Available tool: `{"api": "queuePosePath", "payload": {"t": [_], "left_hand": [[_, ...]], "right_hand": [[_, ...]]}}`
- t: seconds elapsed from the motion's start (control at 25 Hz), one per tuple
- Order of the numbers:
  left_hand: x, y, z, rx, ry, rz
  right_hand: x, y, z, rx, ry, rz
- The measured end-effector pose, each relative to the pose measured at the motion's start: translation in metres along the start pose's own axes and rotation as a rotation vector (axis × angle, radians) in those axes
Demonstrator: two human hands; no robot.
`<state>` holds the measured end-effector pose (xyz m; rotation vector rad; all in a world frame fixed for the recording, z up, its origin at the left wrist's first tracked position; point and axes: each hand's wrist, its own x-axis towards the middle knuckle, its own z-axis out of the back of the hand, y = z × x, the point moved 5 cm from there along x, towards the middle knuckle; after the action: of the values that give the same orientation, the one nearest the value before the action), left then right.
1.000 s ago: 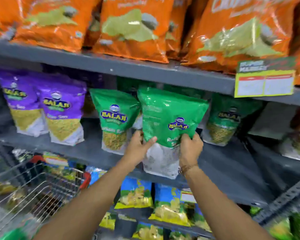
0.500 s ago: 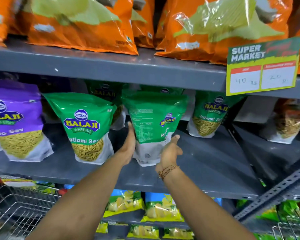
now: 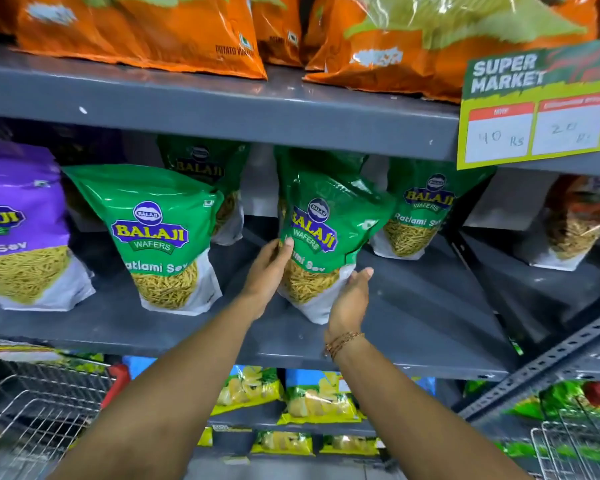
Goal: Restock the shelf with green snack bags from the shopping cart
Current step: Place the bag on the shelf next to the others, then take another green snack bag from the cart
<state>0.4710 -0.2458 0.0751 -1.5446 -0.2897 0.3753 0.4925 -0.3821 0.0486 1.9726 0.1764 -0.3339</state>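
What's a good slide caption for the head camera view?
Both hands, left hand and right hand, steady a green snack bag on the grey shelf.

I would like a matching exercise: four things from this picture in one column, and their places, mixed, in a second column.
Things:
1. orange bags
2. purple bag
3. price sign
4. green bag between the hands

Places:
A. hanging from the top shelf edge, right
B. middle shelf, far left
C. top shelf
D. middle shelf, centre

Pairs: 1-C, 2-B, 3-A, 4-D
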Motion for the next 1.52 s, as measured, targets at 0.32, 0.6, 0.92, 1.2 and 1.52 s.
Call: {"api": "queuePosePath", "payload": {"t": [0.32, 0.6, 0.92, 1.2, 1.52], "left_hand": [[-0.027, 0.01, 0.013, 0.292, -0.172, -0.049], [-0.098, 0.037, 0.114, 0.176, -0.475, -0.168], [-0.287, 0.233, 0.454, 0.036, -1.254, 0.484], [-0.395, 0.409, 0.455, -0.62, -1.105, 1.129], [-0.378, 0.417, 0.433, -0.75, -1.012, 1.076]], "right_hand": [[0.004, 0.019, -0.015, 0.02, 0.179, -0.084], [-0.099, -0.065, -0.023, -0.332, -0.212, 0.217], [-0.307, -0.365, -0.234, -1.001, 0.956, -0.168], [-0.318, -0.596, -0.161, -1.71, 1.045, -0.425], [-0.307, -0.572, -0.15, -1.771, 0.981, -0.369]]}}
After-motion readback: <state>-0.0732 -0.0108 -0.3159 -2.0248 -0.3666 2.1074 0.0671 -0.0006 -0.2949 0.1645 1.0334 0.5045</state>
